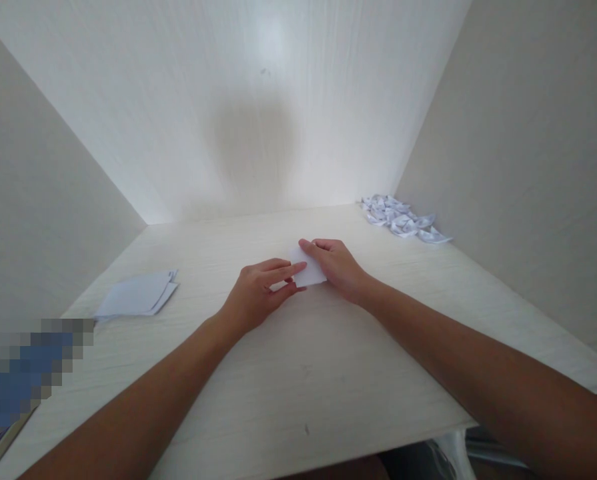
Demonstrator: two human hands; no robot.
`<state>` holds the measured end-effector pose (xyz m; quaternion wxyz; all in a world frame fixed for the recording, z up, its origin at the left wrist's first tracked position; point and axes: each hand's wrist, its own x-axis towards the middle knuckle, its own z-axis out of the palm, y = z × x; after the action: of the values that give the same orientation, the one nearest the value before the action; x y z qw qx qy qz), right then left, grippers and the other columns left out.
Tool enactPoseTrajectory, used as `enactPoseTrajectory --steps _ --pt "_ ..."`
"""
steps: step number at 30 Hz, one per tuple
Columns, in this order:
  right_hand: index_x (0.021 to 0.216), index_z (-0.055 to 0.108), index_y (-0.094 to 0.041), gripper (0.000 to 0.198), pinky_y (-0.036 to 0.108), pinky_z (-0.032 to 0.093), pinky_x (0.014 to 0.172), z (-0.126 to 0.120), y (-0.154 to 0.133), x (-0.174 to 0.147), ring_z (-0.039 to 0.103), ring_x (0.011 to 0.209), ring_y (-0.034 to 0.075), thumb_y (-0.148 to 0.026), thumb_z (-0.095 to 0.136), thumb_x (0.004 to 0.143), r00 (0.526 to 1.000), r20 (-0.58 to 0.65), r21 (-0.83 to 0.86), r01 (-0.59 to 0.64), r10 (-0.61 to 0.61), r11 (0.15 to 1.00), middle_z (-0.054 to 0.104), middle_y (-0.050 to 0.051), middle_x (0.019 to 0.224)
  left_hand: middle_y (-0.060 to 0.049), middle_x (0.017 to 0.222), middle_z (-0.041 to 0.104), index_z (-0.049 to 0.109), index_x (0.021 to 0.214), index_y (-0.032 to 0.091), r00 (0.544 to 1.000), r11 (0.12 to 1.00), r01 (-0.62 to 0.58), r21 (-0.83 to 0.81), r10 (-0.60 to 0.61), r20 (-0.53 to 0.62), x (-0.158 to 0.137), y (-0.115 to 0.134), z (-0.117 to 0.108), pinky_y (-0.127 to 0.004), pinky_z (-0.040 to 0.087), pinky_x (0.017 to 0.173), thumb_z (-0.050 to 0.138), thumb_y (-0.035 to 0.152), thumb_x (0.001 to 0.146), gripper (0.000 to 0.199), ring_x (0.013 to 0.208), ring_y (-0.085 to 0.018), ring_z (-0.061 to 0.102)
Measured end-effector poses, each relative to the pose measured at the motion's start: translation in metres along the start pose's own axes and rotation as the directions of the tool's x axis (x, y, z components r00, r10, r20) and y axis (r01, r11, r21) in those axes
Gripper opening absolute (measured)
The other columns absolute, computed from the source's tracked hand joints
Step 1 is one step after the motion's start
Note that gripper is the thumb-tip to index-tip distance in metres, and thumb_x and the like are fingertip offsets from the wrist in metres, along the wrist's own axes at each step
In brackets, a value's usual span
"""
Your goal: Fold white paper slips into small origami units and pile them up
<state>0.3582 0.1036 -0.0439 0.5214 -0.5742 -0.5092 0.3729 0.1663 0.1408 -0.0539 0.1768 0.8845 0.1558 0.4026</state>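
A small white piece of paper [312,272], which looks folded, is held between my two hands just above the middle of the table. My left hand [265,288] grips its left edge, index finger on top and thumb at the near side. On the right edge, my right hand [339,268] is closed with the thumb lying over the paper and the other fingers mostly hidden behind it. To the left lies a stack of white paper sheets [135,295]. Several folded white paper pieces [398,217] form a pile at the back right.
The pale wooden table [258,380] is enclosed by a back wall [178,120], a left panel [38,180] and a right panel [528,187]. A blurred-out blue object [23,387] sits at the table's left edge. The front edge runs close below my forearms.
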Motion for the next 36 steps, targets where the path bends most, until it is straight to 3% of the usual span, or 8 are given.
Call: enactPoseTrajectory --steps 6,11,15,18,25,31,36 --pt "0.066 0.055 -0.02 0.047 0.027 0.034 0.054 0.001 -0.009 -0.004 0.043 0.057 0.011 -0.062 0.069 0.08 0.998 0.053 0.202 0.018 -0.029 0.979 0.048 -0.004 0.061 -0.008 0.106 0.078 0.08 0.11 0.023 0.991 0.999 0.027 0.026 -0.024 -0.13 0.0 0.001 0.0 -0.026 0.061 0.077 0.073 0.029 0.093 0.02 0.09 -0.016 0.073" --pt "0.079 0.067 -0.018 0.037 0.027 0.043 0.063 -0.004 -0.012 -0.001 0.053 0.066 0.011 -0.054 0.074 0.079 0.993 0.092 0.285 0.05 -0.079 0.957 0.06 -0.002 0.072 -0.009 0.114 0.077 0.081 0.107 0.021 0.971 0.996 0.086 0.03 -0.077 -0.227 0.001 0.003 -0.001 -0.028 0.062 0.08 0.071 0.033 0.094 0.02 0.094 -0.018 0.074" --pt "0.078 0.067 -0.017 0.036 0.028 0.044 0.065 -0.007 -0.013 -0.001 0.053 0.065 0.011 -0.053 0.071 0.082 0.985 0.111 0.192 0.11 -0.133 0.975 0.061 -0.002 0.07 -0.009 0.113 0.078 0.08 0.108 0.02 0.974 0.997 0.041 0.064 -0.025 -0.225 0.002 0.004 -0.005 -0.026 0.062 0.076 0.073 0.037 0.092 0.024 0.085 -0.015 0.074" --pt "0.075 0.063 -0.018 0.036 0.027 0.042 0.064 -0.008 -0.014 -0.001 0.052 0.063 0.011 -0.053 0.069 0.083 0.98 0.162 0.164 0.085 -0.112 0.983 0.058 -0.002 0.067 -0.008 0.108 0.079 0.078 0.112 0.021 0.981 0.995 -0.015 0.099 0.033 -0.19 0.002 0.005 -0.01 -0.024 0.061 0.072 0.071 0.036 0.094 0.024 0.077 -0.013 0.073" --pt "0.07 0.057 -0.019 0.044 0.026 0.034 0.057 -0.013 -0.017 -0.003 0.043 0.057 0.01 -0.06 0.07 0.082 0.963 0.247 0.142 0.074 -0.108 0.987 0.05 -0.005 0.061 -0.003 0.093 0.081 0.076 0.111 0.02 0.988 0.988 -0.044 0.147 0.066 -0.143 0.005 0.013 -0.018 -0.017 0.057 0.06 0.066 0.031 0.098 0.019 0.075 -0.011 0.075" --pt "0.07 0.057 -0.019 0.05 0.026 0.032 0.056 -0.013 -0.016 -0.004 0.04 0.057 0.009 -0.065 0.073 0.079 0.961 0.255 0.167 0.064 -0.106 0.984 0.047 -0.006 0.06 -0.006 0.095 0.08 0.077 0.098 0.019 0.98 0.985 -0.118 0.128 0.136 -0.147 0.008 0.014 -0.019 -0.019 0.059 0.066 0.069 0.026 0.096 0.011 0.082 -0.013 0.074" --pt "0.074 0.061 -0.018 0.048 0.027 0.042 0.062 -0.011 -0.017 -0.003 0.052 0.06 0.011 -0.064 0.077 0.076 0.959 0.263 0.27 0.035 -0.108 0.962 0.058 -0.003 0.066 -0.009 0.106 0.076 0.075 0.097 0.017 0.977 0.997 -0.039 0.069 0.053 -0.208 0.006 0.011 -0.015 -0.021 0.063 0.065 0.068 0.025 0.096 0.011 0.083 -0.012 0.072"
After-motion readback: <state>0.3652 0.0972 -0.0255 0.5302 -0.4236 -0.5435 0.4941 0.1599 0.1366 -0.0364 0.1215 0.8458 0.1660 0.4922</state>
